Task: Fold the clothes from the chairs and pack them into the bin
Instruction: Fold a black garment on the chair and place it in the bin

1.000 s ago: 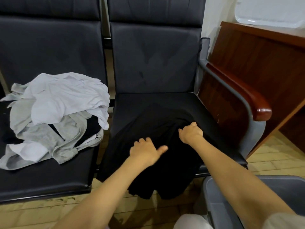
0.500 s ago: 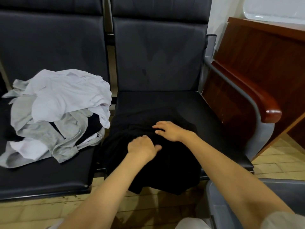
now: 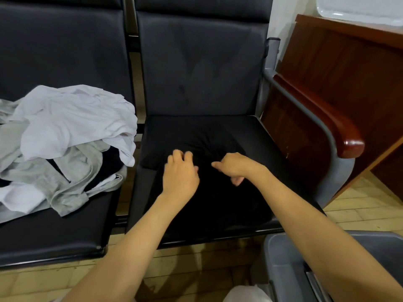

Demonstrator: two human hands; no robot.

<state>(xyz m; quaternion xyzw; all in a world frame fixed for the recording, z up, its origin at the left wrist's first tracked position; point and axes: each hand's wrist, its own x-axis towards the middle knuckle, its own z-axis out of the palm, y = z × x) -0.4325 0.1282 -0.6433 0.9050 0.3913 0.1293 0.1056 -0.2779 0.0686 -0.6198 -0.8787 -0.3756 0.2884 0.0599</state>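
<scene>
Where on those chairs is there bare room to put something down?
Free: on the right seat, the strip between the black garment and the backrest; on the left seat, the front edge. Crowded: the clothes pile.

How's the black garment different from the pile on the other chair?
The black garment is dark, spread fairly flat on the right seat; the pile is mostly white and grey, heaped on the left seat. The left hand and right hand rest on the black garment, not the pile. Both lie on seats.

Hanging black garment (image 3: 207, 192) now folded onto seat (image 3: 250, 131).
</scene>
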